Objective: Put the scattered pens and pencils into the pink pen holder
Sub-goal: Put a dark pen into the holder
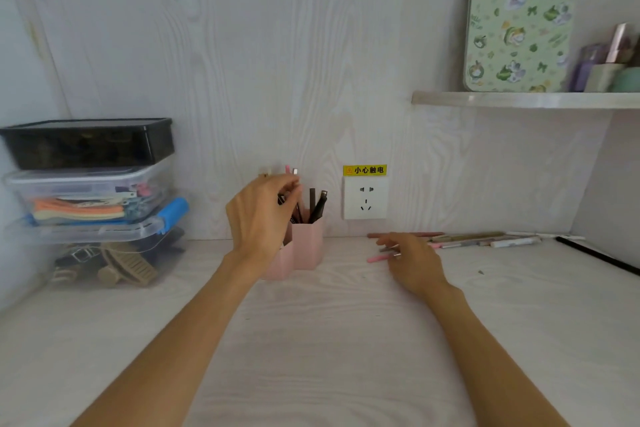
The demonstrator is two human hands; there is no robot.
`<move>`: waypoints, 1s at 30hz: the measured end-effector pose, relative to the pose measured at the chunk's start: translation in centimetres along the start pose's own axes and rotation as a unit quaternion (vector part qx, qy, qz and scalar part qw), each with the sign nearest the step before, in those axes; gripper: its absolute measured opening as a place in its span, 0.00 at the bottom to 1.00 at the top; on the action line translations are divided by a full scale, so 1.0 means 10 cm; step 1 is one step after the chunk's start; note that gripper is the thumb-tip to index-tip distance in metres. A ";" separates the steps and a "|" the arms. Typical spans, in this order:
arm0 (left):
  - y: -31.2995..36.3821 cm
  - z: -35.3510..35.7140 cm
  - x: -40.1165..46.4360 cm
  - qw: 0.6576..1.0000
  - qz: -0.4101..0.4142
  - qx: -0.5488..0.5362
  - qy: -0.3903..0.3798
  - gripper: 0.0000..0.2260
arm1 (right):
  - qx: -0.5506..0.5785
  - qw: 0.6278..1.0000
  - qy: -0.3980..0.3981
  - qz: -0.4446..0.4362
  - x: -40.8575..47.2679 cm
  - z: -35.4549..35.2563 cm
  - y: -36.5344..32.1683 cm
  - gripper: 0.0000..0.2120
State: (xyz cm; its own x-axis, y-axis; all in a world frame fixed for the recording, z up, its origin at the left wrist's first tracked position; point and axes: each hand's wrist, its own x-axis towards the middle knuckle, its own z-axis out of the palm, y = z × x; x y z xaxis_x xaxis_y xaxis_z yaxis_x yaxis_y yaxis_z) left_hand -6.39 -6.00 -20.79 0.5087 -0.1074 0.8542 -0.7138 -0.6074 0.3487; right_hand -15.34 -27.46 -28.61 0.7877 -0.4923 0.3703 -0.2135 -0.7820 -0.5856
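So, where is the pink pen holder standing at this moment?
In the head view, the pink pen holder stands on the desk near the back wall, left of the wall socket, partly hidden behind the left hand.

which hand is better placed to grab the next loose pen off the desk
Right. The right hand already lies on the pink pen, beside the row of loose pens. The left hand is busy with pens at the pink holder.
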 end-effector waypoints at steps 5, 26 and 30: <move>-0.14 0.00 0.03 0.987 0.049 0.090 -0.121 0.12 | -0.065 0.996 -0.018 -0.052 0.01 0.00 -0.01 0.15; -0.62 -0.02 -0.72 0.909 -0.266 -0.179 -0.265 0.26 | 0.374 0.859 0.303 -0.177 0.05 -0.38 -1.23 0.10; -0.65 -0.05 -0.74 0.912 -0.268 -0.191 -0.243 0.23 | 0.419 0.822 0.337 -0.188 0.20 -0.38 -1.68 0.10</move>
State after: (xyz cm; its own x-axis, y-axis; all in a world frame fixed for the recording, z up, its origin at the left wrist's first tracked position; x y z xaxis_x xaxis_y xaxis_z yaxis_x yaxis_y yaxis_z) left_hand -5.74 -0.80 -29.17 0.9214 -0.2678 0.2815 -0.3675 -0.3656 0.8552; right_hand -12.42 -16.71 -15.26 0.1487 -0.5974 0.7881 0.6674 -0.5275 -0.5257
